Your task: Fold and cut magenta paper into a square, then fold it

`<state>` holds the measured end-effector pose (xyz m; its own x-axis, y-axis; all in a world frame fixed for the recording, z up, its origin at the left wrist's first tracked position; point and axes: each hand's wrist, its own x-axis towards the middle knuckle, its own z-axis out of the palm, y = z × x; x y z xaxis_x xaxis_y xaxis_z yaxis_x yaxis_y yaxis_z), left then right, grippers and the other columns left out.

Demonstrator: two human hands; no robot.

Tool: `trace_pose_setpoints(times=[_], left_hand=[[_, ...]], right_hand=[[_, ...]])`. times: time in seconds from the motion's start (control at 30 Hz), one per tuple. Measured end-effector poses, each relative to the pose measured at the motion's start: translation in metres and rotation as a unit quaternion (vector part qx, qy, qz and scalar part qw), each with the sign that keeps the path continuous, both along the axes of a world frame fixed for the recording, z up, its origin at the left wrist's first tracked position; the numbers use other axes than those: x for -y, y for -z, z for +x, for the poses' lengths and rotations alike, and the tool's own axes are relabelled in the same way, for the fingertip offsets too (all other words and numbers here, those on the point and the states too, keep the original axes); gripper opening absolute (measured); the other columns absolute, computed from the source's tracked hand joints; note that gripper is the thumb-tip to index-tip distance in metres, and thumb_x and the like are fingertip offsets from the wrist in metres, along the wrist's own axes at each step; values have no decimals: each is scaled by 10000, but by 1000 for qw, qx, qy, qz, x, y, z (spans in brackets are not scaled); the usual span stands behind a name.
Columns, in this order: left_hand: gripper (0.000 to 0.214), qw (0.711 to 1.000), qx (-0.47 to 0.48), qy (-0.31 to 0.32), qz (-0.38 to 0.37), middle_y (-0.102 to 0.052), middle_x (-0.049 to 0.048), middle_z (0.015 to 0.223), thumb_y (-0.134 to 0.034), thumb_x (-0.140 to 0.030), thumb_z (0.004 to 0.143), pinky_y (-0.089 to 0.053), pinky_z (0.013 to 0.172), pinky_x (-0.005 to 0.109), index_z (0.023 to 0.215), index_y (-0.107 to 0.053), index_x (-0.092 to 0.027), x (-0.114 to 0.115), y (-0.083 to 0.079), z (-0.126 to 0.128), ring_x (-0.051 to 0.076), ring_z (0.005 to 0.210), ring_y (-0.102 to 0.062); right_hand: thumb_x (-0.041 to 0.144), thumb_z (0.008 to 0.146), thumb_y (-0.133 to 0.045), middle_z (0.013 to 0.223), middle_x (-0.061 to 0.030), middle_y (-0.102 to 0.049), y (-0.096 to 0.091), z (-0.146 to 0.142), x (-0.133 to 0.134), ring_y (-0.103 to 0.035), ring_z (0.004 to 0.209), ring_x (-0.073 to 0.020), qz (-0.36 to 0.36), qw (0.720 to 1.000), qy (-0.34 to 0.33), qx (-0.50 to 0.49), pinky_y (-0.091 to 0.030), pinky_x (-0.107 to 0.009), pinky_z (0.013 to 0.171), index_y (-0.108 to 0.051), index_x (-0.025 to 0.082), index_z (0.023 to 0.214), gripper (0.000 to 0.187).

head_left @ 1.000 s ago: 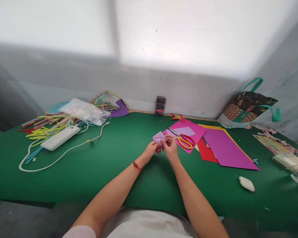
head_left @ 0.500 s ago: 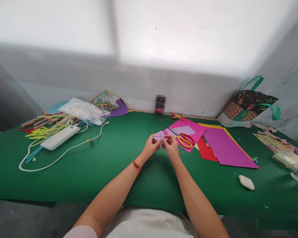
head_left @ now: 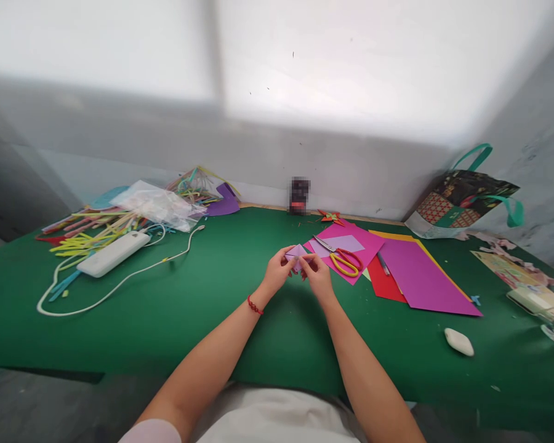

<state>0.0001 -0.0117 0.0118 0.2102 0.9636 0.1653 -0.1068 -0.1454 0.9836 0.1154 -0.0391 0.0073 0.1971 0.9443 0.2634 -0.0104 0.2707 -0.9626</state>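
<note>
Both hands pinch one small folded piece of light purple paper (head_left: 297, 251) just above the green desk (head_left: 203, 295). Left hand (head_left: 277, 275) has its grip pressed on the paper's left side, with a red string bracelet (head_left: 254, 306) on that wrist. Right hand (head_left: 317, 275) has its grip pressed on the right side. Just beside them, yellow-and-red scissors (head_left: 342, 259) lie on a pink paper sheet (head_left: 351, 246). A small white eraser-like lump (head_left: 458, 341) lies well apart on the right.
</note>
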Motion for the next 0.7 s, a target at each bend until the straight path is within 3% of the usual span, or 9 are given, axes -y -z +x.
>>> trace_pose_setpoints(times=[0.17,0.5,0.7], left_hand=[[286,1000,20,-20,-11,-581,1,666,-525,-282,764,-444,477,210,996,-610,-138,-5,1,-2,86,499,-485],[276,996,-28,-78,35,-592,10,678,-495,-217,752,-431,525,207,976,-648,-165,-2,3,-3,104,558,-488],[267,997,-13,-79,20,-600,13,700,-493,-208,737,-431,519,204,941,-660,-164,0,3,-3,101,556,-489]], right_hand=[[467,688,-619,580,24,-539,1,-1,1,-491,501,-124,1,999,7,32,-410,-239,405,-598,203,772,278],[428,593,-704,850,-33,-571,2,-3,2,-541,653,-152,-17,998,11,61,-402,-207,367,-565,209,769,314],[444,607,-688,785,-24,-568,6,-6,2,-533,654,-158,-33,997,10,74,-399,-209,367,-556,210,756,307]])
